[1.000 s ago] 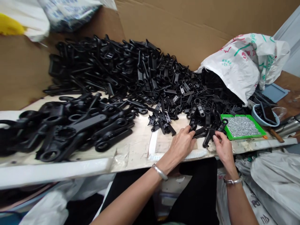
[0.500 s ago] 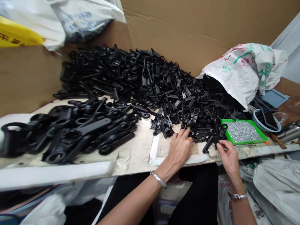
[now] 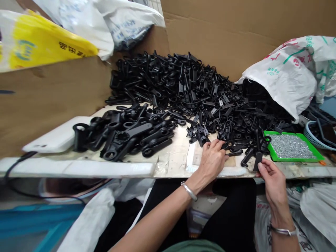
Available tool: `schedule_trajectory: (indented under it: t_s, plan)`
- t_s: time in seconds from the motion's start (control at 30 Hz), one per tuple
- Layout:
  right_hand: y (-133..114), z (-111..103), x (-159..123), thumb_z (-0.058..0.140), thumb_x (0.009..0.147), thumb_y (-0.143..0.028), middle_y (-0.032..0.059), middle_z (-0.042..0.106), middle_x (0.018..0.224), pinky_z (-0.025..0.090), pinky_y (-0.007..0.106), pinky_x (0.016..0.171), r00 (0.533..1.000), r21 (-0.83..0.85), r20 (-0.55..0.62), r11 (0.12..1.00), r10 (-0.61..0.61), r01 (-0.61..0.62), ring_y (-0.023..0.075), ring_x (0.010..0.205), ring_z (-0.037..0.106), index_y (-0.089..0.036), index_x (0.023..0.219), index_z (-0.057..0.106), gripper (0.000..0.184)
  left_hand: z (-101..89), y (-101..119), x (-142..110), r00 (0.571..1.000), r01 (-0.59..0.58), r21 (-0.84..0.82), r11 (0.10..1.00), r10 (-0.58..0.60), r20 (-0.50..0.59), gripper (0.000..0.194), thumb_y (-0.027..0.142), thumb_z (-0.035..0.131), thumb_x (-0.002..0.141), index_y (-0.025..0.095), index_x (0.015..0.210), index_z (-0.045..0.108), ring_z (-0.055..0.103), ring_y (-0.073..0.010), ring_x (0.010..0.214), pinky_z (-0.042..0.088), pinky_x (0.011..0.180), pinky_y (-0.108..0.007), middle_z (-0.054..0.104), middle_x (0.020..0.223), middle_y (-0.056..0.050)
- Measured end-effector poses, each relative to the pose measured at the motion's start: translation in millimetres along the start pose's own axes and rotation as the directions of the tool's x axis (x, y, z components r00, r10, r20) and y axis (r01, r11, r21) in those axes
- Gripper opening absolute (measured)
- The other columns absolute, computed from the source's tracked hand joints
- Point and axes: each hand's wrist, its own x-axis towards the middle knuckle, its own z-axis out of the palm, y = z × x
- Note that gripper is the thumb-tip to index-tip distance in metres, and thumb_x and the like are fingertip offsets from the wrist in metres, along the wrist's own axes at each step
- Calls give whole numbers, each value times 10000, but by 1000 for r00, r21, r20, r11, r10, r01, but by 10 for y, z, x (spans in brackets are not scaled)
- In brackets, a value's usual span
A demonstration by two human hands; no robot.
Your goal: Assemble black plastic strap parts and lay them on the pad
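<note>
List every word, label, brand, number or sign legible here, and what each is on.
No text reads with certainty.
Yellow bag: dark characters, the first perhaps "品"; the rest and the round blue-green emblem are too blurred.
Upper white bag: blue print, too blurred.
Right white bag: red and green characters, too blurred.
Lower right bag: dark print, partly hidden, unreadable.

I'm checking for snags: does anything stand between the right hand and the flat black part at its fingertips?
Nothing visible: the right hand appears to touch the flat black part. The green tray lies beyond the hand.
</note>
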Motion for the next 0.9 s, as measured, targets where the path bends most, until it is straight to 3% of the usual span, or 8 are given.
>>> schedule_trajectory:
  t_s: [0.13,0.33,0.53,0.63,0.7,0.77,0.83,0.9]
  plan:
    - [-179,87,-109,797,687,-418,33,681,800,488,242,508,993,148,92,985,72,-86,107,560,545,-189,949,701,361,-12,-88,-20,992,3,-179,984,-26,-124,99,182,638,861,189,801,716,514,-274,1231,428,1012,-473,656,1242,-85]
    - [-429,336,-194,760,749,-375,43,680,1068,547,239,641,954,299,267,929,139,-219,151,853,640,-239,938,702,240,-112,-261,-30,954,-80,-468,880,-69,-293,106,198,629,867,182,821,723,676,-203,991,546,911,-362,716,1086,-84]
    - [-592,540,-217,769,744,-368,52,626,1310,583,376,816,894,362,428,881,133,-305,202,1000,658,-249,943,711,240,-347,-295,-171,973,-112,-653,749,-52,-226,88,220,636,852,183,844,715,685,-195,984,543,937,-345,729,1074,-80]
    - [-602,632,-289,796,715,-352,69,704,1161,587,350,767,891,325,433,898,137,-296,167,804,688,-217,921,723,257,-345,-245,-263,962,13,-886,463,-246,-115,233,210,703,789,182,1020,692,659,-217,1051,521,965,-380,692,1170,-88]
    - [-576,723,-374,806,701,-349,65,730,1069,582,341,738,921,334,371,907,122,-255,155,717,684,-206,912,724,268,-298,-191,-318,913,56,-991,121,-408,2,439,210,767,734,190,1154,640,635,-219,1096,488,999,-380,658,1229,-92]
    - [-534,837,-477,804,703,-350,56,735,1026,573,347,760,955,362,284,913,84,-188,161,729,685,-206,910,722,265,-249,-126,-363,879,69,-978,-197,-452,153,514,224,808,707,175,1183,622,617,-222,1119,454,1024,-375,647,1240,-104]
    - [-489,952,-578,794,715,-351,60,730,1034,557,371,830,969,359,241,923,50,-137,192,836,692,-207,901,719,247,-221,-64,-394,879,112,-920,-377,-394,268,468,267,813,717,147,1138,647,637,-219,1061,478,956,-347,666,1203,-121]
    - [-453,1033,-654,781,729,-351,76,716,1104,526,403,914,961,320,276,940,28,-119,231,987,674,-208,891,717,226,-225,-23,-406,873,153,-884,-441,-359,329,403,315,799,736,130,1073,678,668,-200,934,505,827,-303,697,1142,-127]
